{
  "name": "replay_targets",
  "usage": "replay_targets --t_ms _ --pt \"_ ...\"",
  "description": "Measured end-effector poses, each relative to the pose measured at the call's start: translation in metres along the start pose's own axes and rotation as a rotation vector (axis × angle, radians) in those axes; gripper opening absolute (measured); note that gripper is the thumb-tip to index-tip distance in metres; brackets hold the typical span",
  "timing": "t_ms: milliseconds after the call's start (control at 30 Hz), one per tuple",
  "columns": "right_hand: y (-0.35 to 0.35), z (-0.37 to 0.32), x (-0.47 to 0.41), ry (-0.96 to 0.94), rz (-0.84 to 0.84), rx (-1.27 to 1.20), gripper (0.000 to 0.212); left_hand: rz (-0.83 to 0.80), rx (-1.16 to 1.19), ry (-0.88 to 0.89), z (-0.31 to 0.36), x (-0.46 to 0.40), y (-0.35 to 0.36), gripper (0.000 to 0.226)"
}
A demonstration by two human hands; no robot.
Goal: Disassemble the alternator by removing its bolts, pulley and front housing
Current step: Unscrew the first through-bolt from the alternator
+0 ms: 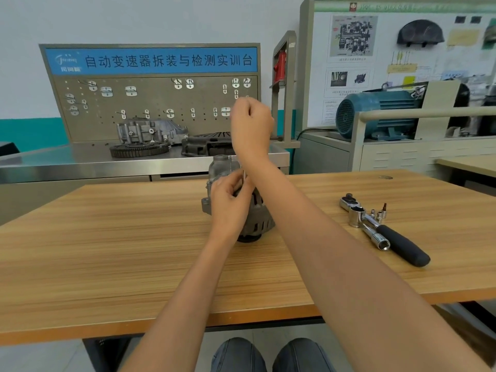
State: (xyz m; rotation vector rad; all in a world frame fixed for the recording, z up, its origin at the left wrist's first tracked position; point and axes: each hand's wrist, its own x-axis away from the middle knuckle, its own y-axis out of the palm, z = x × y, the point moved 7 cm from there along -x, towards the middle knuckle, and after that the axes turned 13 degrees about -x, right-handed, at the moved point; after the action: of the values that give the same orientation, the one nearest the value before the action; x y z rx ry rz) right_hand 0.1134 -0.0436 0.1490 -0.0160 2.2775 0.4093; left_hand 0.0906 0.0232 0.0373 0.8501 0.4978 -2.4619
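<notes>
A grey alternator [257,218] stands on the wooden table [107,237] with its pulley end down. My left hand [229,200] grips its upper body, fingertips next to a thin long bolt [243,175] that rises out of the housing. The bolt's upper part is hidden behind my right wrist. My right hand [251,124] is raised well above the alternator, fingers curled tight as if pinching the bolt's top. A second bolt shaft [230,163] sticks up beside the rear cover.
A ratchet wrench [389,232] with a black handle lies to the right, with sockets [357,216] and small bits [379,213] beside it. Behind the table, a steel bench [80,159] carries gear parts and a pegboard. A blue motor [375,114] sits at right.
</notes>
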Motion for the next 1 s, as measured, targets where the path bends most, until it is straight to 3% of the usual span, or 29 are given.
replay_targets --t_ms 100,133,233,333,400,467,600,667,733,900,933,1000 --pt "0.009 0.011 -0.007 0.353 -0.099 -0.230 0.036 -0.019 -0.007 0.017 0.000 0.000 0.001 0.037" --pt "0.010 0.013 -0.007 0.387 -0.102 -0.278 0.038 -0.022 -0.014 0.030 0.001 0.000 0.001 0.041" --pt "0.007 0.003 0.002 0.135 -0.057 -0.187 0.039 -0.007 -0.031 0.019 -0.003 -0.002 -0.001 0.031" --pt "0.005 -0.012 0.017 -0.272 0.046 0.300 0.032 0.018 -0.023 -0.061 -0.011 -0.003 -0.002 0.021" --pt "0.006 -0.018 0.017 -0.350 0.092 0.440 0.030 -0.001 0.000 -0.067 -0.010 -0.003 0.000 0.019" --pt "0.004 -0.015 0.010 -0.224 0.076 0.290 0.038 0.005 -0.008 -0.057 -0.008 -0.003 0.000 0.024" --pt "0.008 0.006 -0.002 0.318 -0.111 -0.226 0.028 -0.021 -0.026 -0.022 -0.003 -0.001 0.001 0.023" --pt "0.010 0.009 0.000 0.402 -0.142 -0.461 0.033 -0.010 -0.047 -0.013 -0.003 -0.001 -0.001 0.032" --pt "0.006 0.007 0.001 0.294 -0.097 -0.430 0.037 -0.001 -0.064 -0.007 -0.002 -0.001 -0.001 0.032" --pt "-0.002 -0.016 0.025 -0.417 0.149 0.381 0.021 0.008 -0.055 -0.074 -0.011 -0.004 0.001 0.020" --pt "-0.003 -0.019 0.026 -0.454 0.174 0.393 0.021 0.007 -0.048 -0.075 -0.011 -0.004 0.001 0.018" --pt "-0.001 -0.015 0.016 -0.330 0.097 0.249 0.029 0.027 -0.048 -0.069 -0.008 -0.003 -0.001 0.020"
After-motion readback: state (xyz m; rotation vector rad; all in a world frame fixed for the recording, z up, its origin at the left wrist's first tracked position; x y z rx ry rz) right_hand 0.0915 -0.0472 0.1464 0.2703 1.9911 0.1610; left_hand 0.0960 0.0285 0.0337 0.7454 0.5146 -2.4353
